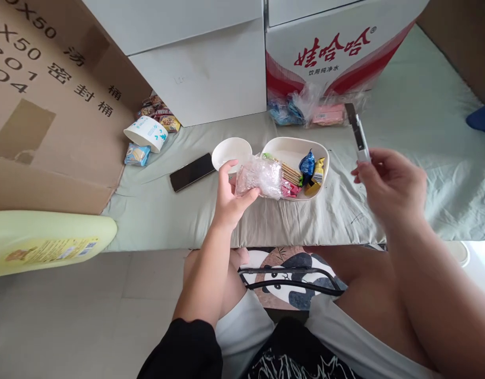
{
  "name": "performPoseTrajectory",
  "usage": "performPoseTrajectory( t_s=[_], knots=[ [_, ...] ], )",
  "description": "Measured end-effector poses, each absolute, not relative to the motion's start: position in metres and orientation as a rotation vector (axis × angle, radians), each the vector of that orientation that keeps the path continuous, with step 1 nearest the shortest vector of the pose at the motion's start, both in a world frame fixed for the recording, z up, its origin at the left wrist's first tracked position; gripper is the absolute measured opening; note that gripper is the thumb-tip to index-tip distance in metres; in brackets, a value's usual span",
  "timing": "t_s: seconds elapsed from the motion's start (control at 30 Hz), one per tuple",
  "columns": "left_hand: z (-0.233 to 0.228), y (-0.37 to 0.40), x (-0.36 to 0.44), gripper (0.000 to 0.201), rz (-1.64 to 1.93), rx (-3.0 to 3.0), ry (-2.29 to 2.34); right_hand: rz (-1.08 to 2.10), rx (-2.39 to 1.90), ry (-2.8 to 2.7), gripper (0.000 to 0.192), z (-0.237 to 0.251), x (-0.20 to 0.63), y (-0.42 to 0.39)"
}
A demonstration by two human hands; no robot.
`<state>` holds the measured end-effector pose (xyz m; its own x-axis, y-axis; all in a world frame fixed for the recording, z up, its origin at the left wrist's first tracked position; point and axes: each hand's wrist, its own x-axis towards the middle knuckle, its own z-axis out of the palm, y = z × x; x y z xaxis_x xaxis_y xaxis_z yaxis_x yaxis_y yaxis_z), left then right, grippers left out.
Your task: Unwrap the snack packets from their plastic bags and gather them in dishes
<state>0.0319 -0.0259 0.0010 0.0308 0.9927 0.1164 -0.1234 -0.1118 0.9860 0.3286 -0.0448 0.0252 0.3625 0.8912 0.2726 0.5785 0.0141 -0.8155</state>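
Observation:
My left hand (231,197) grips a crinkled clear plastic bag (258,176) with something pinkish inside, held just in front of a white tray (293,147). The tray holds several wrapped snacks, among them a blue packet (306,164) and a yellow one (317,173). My right hand (388,181) is raised to the right of the tray and holds a utility knife (358,134) with its blade pointing up and away. A small white bowl (231,152) sits left of the tray, behind my left hand.
A black phone (191,171) lies on the pale green sheet left of the bowl. A tipped paper cup (146,133) and snack packets (159,113) sit further left. Cardboard boxes (48,100) and a red-and-white carton (329,47) stand behind. A bag of snacks (305,108) leans on the carton.

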Motion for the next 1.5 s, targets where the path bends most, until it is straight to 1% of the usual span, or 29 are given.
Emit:
performPoseTrajectory(
  t_s=[0.1,0.17,0.33,0.43,0.53,0.67,0.73,0.8,0.87,0.93,1.0,1.03,1.07,1.1,1.13,1.17,1.2,1.23,1.3,1.37,1.43,1.47,1.5],
  knots=[
    [0.002,-0.026,0.033,0.079,1.306,1.251,1.07,0.378,-1.363,-1.634,0.018,0.033,0.299,-0.064],
    [0.005,-0.027,0.035,0.078,1.303,1.268,1.06,0.321,-1.238,-1.787,0.015,0.033,0.281,-0.068],
    [0.014,-0.028,0.032,0.072,1.38,1.184,0.983,0.263,-1.216,-1.889,0.018,0.028,0.275,-0.063],
    [0.019,-0.025,0.023,0.072,1.484,1.029,0.945,0.215,-1.3,-1.849,0.017,0.028,0.294,-0.059],
    [0.022,-0.022,0.012,0.065,1.525,0.898,0.898,0.203,-1.498,-1.697,0.018,0.029,0.317,-0.054],
    [0.02,-0.019,0.007,0.061,1.467,0.801,0.843,0.318,-1.963,-1.297,0.018,0.025,0.346,-0.038],
    [0.018,-0.019,0.007,0.056,1.413,0.781,0.84,0.375,-2.119,-1.241,0.014,0.019,0.357,-0.03],
    [0.017,-0.02,0.008,0.053,1.357,0.791,0.848,0.416,-2.189,-1.289,0.016,0.013,0.365,-0.024],
    [0.018,-0.021,0.009,0.058,1.323,0.814,0.858,0.457,-2.203,-1.336,0.021,0.009,0.368,-0.024],
    [0.019,-0.023,0.011,0.067,1.325,0.833,0.851,0.43,-2.219,-1.329,0.025,0.011,0.364,-0.03],
    [0.02,-0.026,0.015,0.077,1.324,0.856,0.833,0.357,-2.157,-1.311,0.024,0.018,0.35,-0.042],
    [0.019,-0.027,0.017,0.081,1.318,0.872,0.82,0.356,-2.052,-1.323,0.022,0.022,0.339,-0.049],
    [0.018,-0.028,0.02,0.085,1.307,0.894,0.803,0.424,-1.898,-1.342,0.021,0.026,0.326,-0.057],
    [0.016,-0.029,0.024,0.087,1.288,0.92,0.78,0.574,-1.694,-1.37,0.024,0.029,0.311,-0.064],
    [0.014,-0.031,0.029,0.087,1.261,0.952,0.752,0.77,-1.467,-1.411,0.031,0.032,0.296,-0.071],
    [0.012,-0.033,0.034,0.087,1.227,0.991,0.723,0.978,-1.282,-1.432,0.043,0.033,0.281,-0.078],
    [0.009,-0.035,0.038,0.085,1.19,1.038,0.697,1.133,-1.141,-1.433,0.053,0.033,0.267,-0.082],
    [0.008,-0.038,0.043,0.083,1.15,1.093,0.683,1.23,-1.071,-1.414,0.058,0.032,0.255,-0.086],
    [0.005,-0.043,0.05,0.083,1.079,1.213,0.701,1.275,-1.076,-1.341,0.057,0.027,0.242,-0.088],
    [0.004,-0.046,0.054,0.09,1.039,1.338,0.768,1.252,-1.132,-1.294,0.052,0.022,0.24,-0.087],
    [0.004,-0.047,0.055,0.095,1.022,1.444,0.841,1.235,-1.158,-1.285,0.052,0.018,0.244,-0.083],
    [0.005,-0.047,0.056,0.091,1.036,1.482,0.871,1.228,-1.166,-1.284,0.053,0.018,0.246,-0.081],
    [0.006,-0.046,0.056,0.082,1.068,1.511,0.9,1.22,-1.171,-1.28,0.054,0.018,0.248,-0.08]
  ],
)
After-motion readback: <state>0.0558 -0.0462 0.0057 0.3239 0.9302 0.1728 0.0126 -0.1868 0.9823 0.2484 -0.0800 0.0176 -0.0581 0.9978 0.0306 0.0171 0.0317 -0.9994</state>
